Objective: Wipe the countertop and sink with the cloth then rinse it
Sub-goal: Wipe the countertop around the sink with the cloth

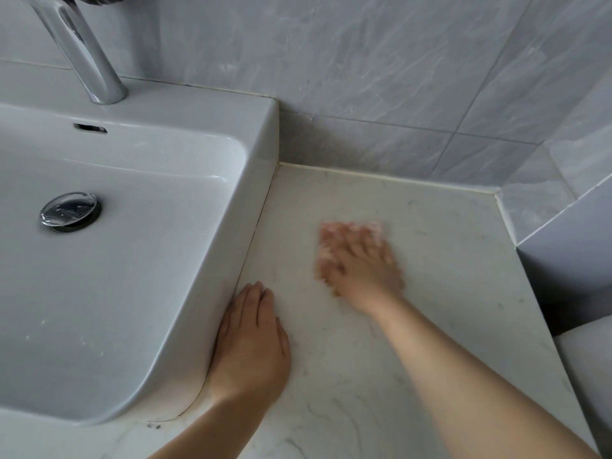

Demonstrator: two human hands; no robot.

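- One sink [258, 134] fills the left side. Its white basin holds a chrome drain plug [69, 212] and a few pale specks on the floor.
- One overflow slot [90, 128] sits in the back wall of the basin, under one chrome tap [89, 61] that stands on the rim.
- One pale marbled countertop [447, 276] lies right of the sink and runs back to the grey wall tiles [364, 61].
- One cloth [331, 230], pinkish and blurred, lies on the countertop near its middle, well apart from the sink. It is mostly covered, and only its edges show.
- Two hands are in view, both on the countertop.
- The right hand [361, 263] presses down on the cloth with its fingers spread wide and fairly straight. It is smeared by blur.
- The left hand [251, 346] rests flat with its fingers straight and close together, and its edge touches the sink's outer wall.
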